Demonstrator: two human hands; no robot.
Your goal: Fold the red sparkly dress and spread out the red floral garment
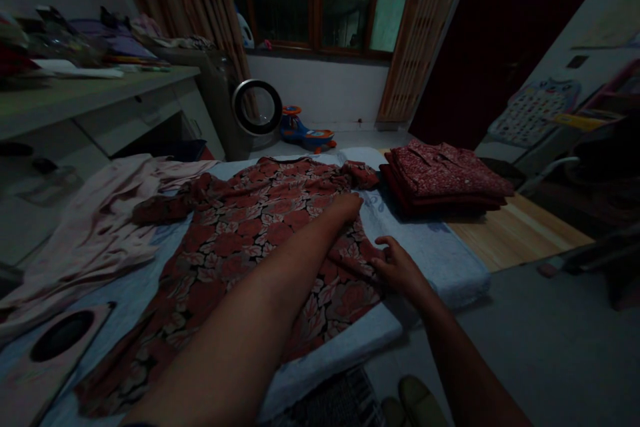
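Note:
A reddish-brown floral dress [265, 233] with short sleeves lies spread on the bed, its neckline toward the far side. My left hand [349, 205] reaches across it to the right side just below the sleeve. Its fingers are closed on the fabric there, partly hidden from view. Lower along that same side edge, my right hand [397, 268] pinches the cloth between thumb and fingers, with the index finger curved above. Between the two hands the edge of the dress runs in a slanting fold.
Folded red clothes [445, 177] are stacked at the right, beside bare wooden boards [520, 230]. A pale pink garment [100, 213] lies at the left. A pinkish flat object with a dark oval [65, 337] is near front left. Slippers [420, 400] stand on the floor below the light-blue bed cover [450, 273].

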